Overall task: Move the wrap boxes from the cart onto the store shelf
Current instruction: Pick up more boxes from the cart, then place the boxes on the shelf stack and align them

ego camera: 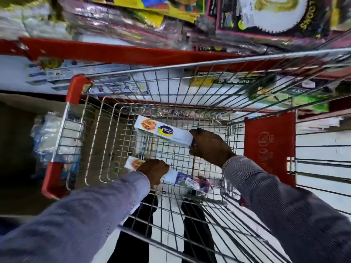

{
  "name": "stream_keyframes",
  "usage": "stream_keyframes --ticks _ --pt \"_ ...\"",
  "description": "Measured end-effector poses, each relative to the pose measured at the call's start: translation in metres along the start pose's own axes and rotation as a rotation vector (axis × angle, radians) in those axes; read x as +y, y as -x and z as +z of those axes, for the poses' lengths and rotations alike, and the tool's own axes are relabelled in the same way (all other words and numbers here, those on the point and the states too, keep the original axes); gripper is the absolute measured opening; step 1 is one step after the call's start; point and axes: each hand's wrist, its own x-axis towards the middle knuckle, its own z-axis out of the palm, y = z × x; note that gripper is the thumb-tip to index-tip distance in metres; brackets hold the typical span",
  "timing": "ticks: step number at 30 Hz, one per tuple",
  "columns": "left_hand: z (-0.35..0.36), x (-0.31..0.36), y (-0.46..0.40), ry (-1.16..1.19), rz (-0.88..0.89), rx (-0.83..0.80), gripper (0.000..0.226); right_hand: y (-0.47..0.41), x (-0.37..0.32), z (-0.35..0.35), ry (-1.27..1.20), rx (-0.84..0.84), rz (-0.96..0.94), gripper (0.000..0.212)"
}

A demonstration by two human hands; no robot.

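I look down into a wire shopping cart (98, 141) with red corner guards. My right hand (209, 147) grips the right end of a long white wrap box (161, 130) with a blue-and-yellow logo, held above the cart floor. My left hand (153, 170) is closed around the middle of a second white wrap box (182, 180) lying lower in the cart; its ends stick out on both sides of the hand. Behind the cart, a shelf with a red edge (114, 54) carries similar white boxes (79, 73).
Colourful packaged goods (266, 19) fill the shelf above. Green and yellow packets (247, 80) lie on the shelf at the right. A plastic-wrapped bundle (47, 135) sits left of the cart. A red panel (269, 149) hangs on the cart's right side. My legs show below the basket.
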Motion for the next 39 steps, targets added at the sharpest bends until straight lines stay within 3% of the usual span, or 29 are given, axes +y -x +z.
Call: stream_keyframes --ticks 6,11,15,20,27,39 --pt "-0.085 0.015 0.096 0.199 -0.06 0.23 0.061 0.025 -0.031 -0.088 0.022 0.102 -0.096 0.051" --pt "-0.179 0.044 0.195 -0.035 -0.114 0.505 0.046 0.057 -0.074 -0.186 0.085 0.206 -0.204 0.047" --pt "-0.24 0.063 0.264 -0.121 -0.122 0.734 0.046 0.091 -0.115 -0.284 0.201 0.29 -0.24 0.045" --pt "-0.325 0.091 0.326 -0.173 -0.165 0.815 0.065 0.133 -0.157 -0.397 0.328 0.453 -0.309 0.039" --pt "-0.428 0.112 0.383 -0.181 -0.156 0.932 0.06 0.153 -0.168 -0.487 0.334 0.645 -0.333 0.03" --pt "-0.53 0.123 0.4 -0.292 -0.089 0.985 0.057 0.095 -0.165 -0.587 0.264 0.769 -0.117 0.055"
